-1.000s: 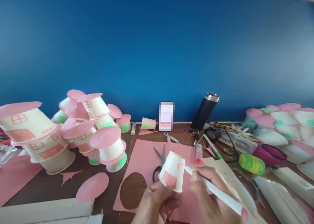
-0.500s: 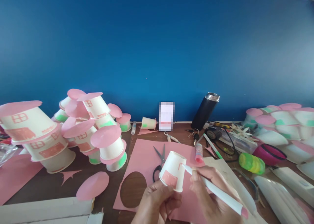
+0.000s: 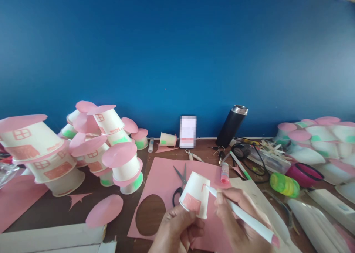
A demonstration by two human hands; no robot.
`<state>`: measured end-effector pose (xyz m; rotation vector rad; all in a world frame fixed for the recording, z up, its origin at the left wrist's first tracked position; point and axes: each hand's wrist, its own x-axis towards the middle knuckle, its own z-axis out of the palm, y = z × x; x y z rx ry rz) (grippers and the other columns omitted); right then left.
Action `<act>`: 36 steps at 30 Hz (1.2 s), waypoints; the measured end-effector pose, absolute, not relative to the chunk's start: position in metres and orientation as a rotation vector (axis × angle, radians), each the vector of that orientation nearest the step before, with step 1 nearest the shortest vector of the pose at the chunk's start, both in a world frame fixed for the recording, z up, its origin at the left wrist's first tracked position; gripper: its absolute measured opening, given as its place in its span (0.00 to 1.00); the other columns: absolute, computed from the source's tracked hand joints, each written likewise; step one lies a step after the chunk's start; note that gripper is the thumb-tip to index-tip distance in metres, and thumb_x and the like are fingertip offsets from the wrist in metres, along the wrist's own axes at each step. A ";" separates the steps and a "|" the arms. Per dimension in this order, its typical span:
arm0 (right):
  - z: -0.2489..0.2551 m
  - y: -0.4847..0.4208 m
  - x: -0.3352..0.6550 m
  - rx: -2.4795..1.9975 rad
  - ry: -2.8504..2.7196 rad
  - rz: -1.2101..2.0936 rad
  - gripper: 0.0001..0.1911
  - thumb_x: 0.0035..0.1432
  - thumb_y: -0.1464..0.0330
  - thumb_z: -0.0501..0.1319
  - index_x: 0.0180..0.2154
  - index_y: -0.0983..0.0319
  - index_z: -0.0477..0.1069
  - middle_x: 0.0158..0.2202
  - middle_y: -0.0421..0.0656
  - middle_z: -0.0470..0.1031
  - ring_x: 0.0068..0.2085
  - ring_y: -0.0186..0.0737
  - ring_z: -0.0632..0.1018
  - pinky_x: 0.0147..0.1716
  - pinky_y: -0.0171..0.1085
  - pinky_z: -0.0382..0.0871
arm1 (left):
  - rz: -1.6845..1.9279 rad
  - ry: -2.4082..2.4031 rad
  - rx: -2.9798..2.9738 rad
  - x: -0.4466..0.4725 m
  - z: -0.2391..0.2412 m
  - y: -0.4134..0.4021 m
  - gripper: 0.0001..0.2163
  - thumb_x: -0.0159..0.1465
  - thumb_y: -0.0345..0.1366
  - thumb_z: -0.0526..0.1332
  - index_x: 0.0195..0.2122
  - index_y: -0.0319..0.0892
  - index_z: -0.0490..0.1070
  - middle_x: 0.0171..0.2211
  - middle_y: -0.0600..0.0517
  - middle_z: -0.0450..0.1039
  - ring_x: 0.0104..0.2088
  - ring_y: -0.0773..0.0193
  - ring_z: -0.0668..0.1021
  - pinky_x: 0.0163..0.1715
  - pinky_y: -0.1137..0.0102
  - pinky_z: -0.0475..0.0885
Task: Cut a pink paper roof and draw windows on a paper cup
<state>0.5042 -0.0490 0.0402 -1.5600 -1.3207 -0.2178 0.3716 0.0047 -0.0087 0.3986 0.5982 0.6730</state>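
My left hand [image 3: 180, 225] grips the rim of an upside-down white paper cup [image 3: 198, 184], fingers closed round its lower edge. A reddish-pink coloured patch and a short line mark the cup's side. In my right hand [image 3: 235, 219] is a white marker [image 3: 249, 219] with a pink end cap; its tip touches the cup near the short line. Beneath lies a pink paper sheet [image 3: 163, 171] with a round hole cut in it. Black-handled scissors [image 3: 181, 181] rest on the sheet, partly behind the cup. A pink glue stick [image 3: 225, 173] lies near my right hand.
Stacked cups with pink paper discs [image 3: 119, 155] stand at the left, and more cups [image 3: 324, 138] at the right. A loose pink disc [image 3: 104, 210] lies left of the sheet. At the wall are a phone [image 3: 188, 132] and a black bottle [image 3: 232, 125]. A green-yellow roll [image 3: 284, 184] lies right.
Almost nothing differs. The cup has shifted very slightly down and left in my left hand, and the marker tip stays at the same short line.
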 end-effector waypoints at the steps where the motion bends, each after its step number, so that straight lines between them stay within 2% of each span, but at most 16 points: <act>1: 0.040 -0.049 0.504 -1.559 -1.319 -0.222 0.07 0.57 0.62 0.60 0.30 0.57 0.72 0.17 0.37 0.71 0.16 0.36 0.72 0.13 0.31 0.67 | 0.673 0.597 0.393 0.371 -0.008 0.005 0.14 0.43 0.38 0.74 0.24 0.31 0.78 0.19 0.46 0.76 0.20 0.68 0.75 0.25 0.75 0.69; 9: 0.040 -0.048 0.503 -1.563 -1.308 -0.239 0.08 0.57 0.61 0.60 0.29 0.56 0.72 0.17 0.38 0.72 0.16 0.37 0.73 0.13 0.33 0.68 | 0.652 0.594 0.404 0.369 -0.006 0.005 0.11 0.46 0.36 0.73 0.23 0.32 0.77 0.19 0.47 0.75 0.17 0.71 0.73 0.20 0.76 0.67; 23: 0.040 -0.050 0.503 -1.573 -1.308 -0.184 0.07 0.57 0.62 0.60 0.29 0.57 0.71 0.17 0.36 0.71 0.16 0.36 0.72 0.15 0.32 0.67 | 0.638 0.573 0.367 0.368 -0.007 0.005 0.10 0.48 0.34 0.72 0.26 0.32 0.77 0.19 0.48 0.75 0.18 0.70 0.73 0.22 0.76 0.67; 31: 0.035 -0.052 0.506 -1.566 -1.340 -0.087 0.06 0.60 0.65 0.58 0.31 0.58 0.70 0.20 0.36 0.72 0.19 0.33 0.71 0.20 0.31 0.65 | 0.648 0.588 0.347 0.369 -0.006 0.004 0.10 0.46 0.34 0.72 0.25 0.32 0.77 0.19 0.48 0.75 0.19 0.70 0.74 0.23 0.76 0.69; 36: 0.035 -0.052 0.506 -1.584 -1.321 -0.064 0.05 0.60 0.64 0.59 0.32 0.57 0.71 0.20 0.35 0.71 0.18 0.32 0.69 0.18 0.30 0.64 | 0.665 0.600 0.325 0.368 -0.004 0.005 0.10 0.46 0.34 0.73 0.25 0.31 0.77 0.18 0.48 0.75 0.19 0.70 0.74 0.23 0.77 0.69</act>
